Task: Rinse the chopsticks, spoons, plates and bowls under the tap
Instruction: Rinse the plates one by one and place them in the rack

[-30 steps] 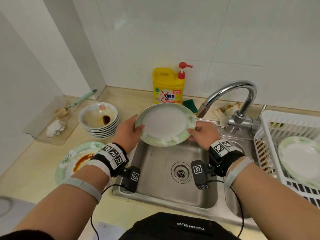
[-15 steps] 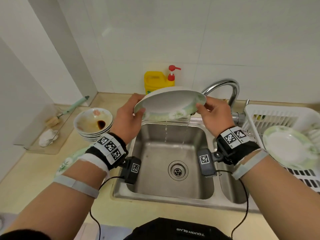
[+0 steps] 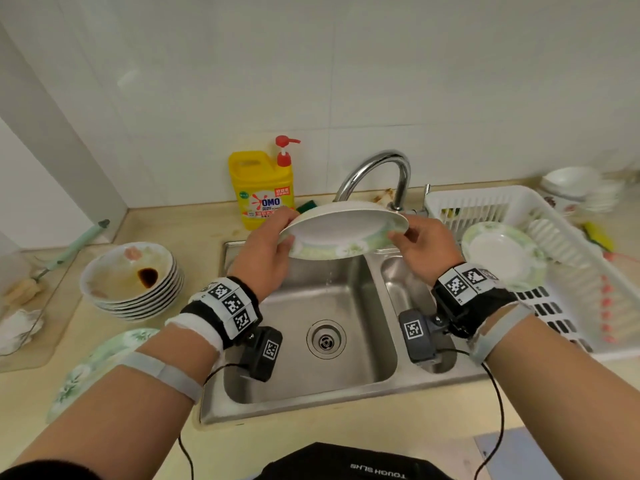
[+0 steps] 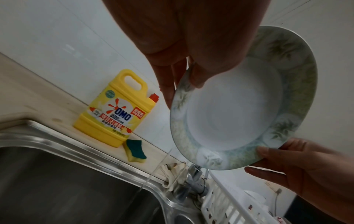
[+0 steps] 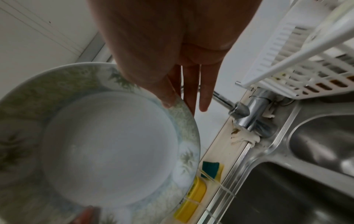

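Observation:
A white plate with a green leaf rim point(image 3: 341, 233) point(image 4: 235, 106) point(image 5: 107, 139) is held tilted above the steel sink point(image 3: 304, 386), water dripping from its lower edge. My left hand point(image 3: 266, 251) pinches its left rim, thumb on the face point(image 4: 199, 78). My right hand point(image 3: 422, 247) pinches the right rim, thumb on top point(image 5: 166, 98). The tap point(image 3: 377, 174) arches behind the plate; no stream shows from its spout. A stack of dirty bowls point(image 3: 133, 278) and a sauce-stained plate point(image 3: 100, 365) sit on the counter at left.
A white drying basket point(image 3: 519, 209) at right holds a clean plate point(image 3: 502, 254). Yellow detergent jug point(image 3: 263, 188) and a green sponge point(image 4: 135, 150) stand behind the sink. A brush point(image 3: 72, 247) lies far left; white bowls point(image 3: 575, 185) stand far right.
Both hands have raised the plate from low over the sink and tipped it edge-on; water drains off it. The view has shifted right, showing more of the basket.

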Available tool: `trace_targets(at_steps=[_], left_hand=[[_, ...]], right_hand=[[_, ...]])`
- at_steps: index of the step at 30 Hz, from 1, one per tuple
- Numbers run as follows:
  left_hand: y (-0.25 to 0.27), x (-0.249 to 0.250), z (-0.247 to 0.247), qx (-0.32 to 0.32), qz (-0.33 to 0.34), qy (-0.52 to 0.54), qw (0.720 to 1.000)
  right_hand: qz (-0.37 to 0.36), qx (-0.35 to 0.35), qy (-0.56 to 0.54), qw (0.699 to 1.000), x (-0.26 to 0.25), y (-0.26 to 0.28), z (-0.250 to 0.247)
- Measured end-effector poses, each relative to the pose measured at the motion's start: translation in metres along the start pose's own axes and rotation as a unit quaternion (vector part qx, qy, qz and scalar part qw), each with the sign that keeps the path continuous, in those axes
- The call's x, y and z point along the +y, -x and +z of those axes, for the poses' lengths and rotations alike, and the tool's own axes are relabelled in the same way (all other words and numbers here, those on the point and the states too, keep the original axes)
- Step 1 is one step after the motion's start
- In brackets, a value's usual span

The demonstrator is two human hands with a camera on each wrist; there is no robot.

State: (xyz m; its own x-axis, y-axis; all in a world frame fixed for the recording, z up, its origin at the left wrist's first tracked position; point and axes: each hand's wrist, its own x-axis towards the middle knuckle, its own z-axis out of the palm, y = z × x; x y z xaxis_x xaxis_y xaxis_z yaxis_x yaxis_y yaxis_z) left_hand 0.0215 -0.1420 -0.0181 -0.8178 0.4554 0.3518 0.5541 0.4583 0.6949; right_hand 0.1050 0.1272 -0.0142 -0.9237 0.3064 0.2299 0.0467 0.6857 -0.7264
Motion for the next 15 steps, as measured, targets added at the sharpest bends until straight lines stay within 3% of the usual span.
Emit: trace_targets(at_steps=[6,15], left_hand=[[-0.020,0.022,0.026,-0.022,0.077,0.008,0.997],[-0.036,0.059,0.071,-0.047,0.088,0.032,0.994]], right_hand=[[0.008,0.052,0.045,0.998,0.014,0.018,-0.039],[0.024,0.088,0.050,0.995,0.051,0.026,-0.085]])
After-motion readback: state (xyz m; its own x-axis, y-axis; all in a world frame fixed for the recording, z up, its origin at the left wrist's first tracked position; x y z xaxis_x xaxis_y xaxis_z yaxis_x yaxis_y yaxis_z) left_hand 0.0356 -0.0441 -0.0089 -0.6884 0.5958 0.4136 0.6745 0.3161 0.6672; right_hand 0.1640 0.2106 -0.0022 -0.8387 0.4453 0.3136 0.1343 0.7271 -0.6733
